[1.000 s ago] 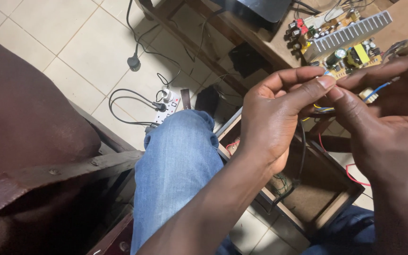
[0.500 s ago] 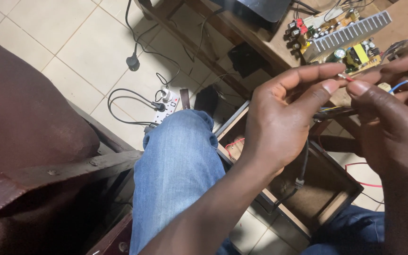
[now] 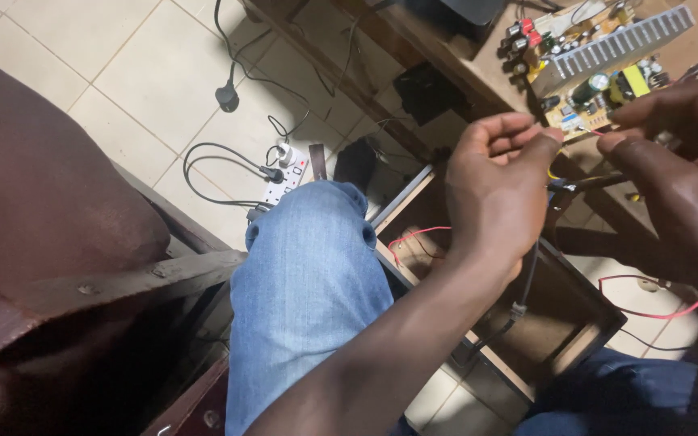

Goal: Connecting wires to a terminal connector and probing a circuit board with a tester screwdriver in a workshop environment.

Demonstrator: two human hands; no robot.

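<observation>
Below, pale square floor tiles (image 3: pixel 98 73) with dark grout lines spread out under the scene, and a wooden workbench (image 3: pixel 446 48) runs along the upper right. On the bench lies a bare circuit board (image 3: pixel 599 60) with a ribbed silver heat sink and small coloured parts. A white power strip (image 3: pixel 284 178) sits on the tiles with black cables looping from it, and an open dark wooden box (image 3: pixel 543 315) rests on the floor between the knees, red wire (image 3: pixel 414 236) trailing into it.

The left hand (image 3: pixel 494 190) is curled, thumb and forefinger pinched nearly closed on a very thin wire (image 3: pixel 583 129). The right hand (image 3: pixel 680 161) is cut off by the frame's edge; its fingertips are also pressed close together, near the same strand, but whether they actually grip it is too fine to tell. The wire itself is barely visible, stretched between the two hands just in front of the board. A thicker dark cable (image 3: pixel 527 274) hangs down behind the left wrist toward the box.

Faded blue denim covers the knee (image 3: pixel 309 274). At left, a worn brown cushion (image 3: pixel 34 186) with a smooth sheen sits on a scuffed wooden frame.
</observation>
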